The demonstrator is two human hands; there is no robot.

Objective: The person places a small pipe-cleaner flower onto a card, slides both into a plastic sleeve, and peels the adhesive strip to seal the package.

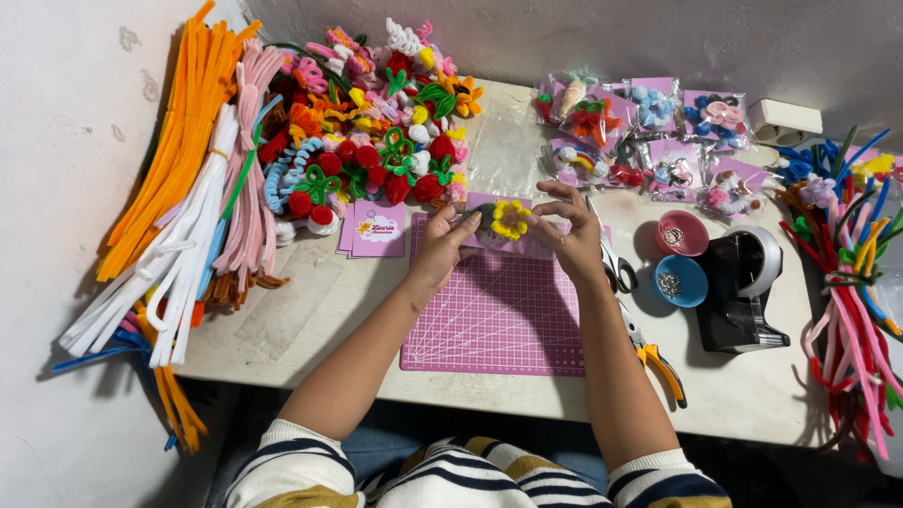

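While the yellow fuzzy flower (511,219) sits over the far edge of the pink cutting mat (499,320), both hands pinch it, the left hand (440,246) and the right hand (572,235) just as near. It lies sideways between them.

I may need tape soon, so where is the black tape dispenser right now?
In the head view, the black tape dispenser stands on the table's right side, just right of the blue bowl and pink bowl, beyond the right hand.
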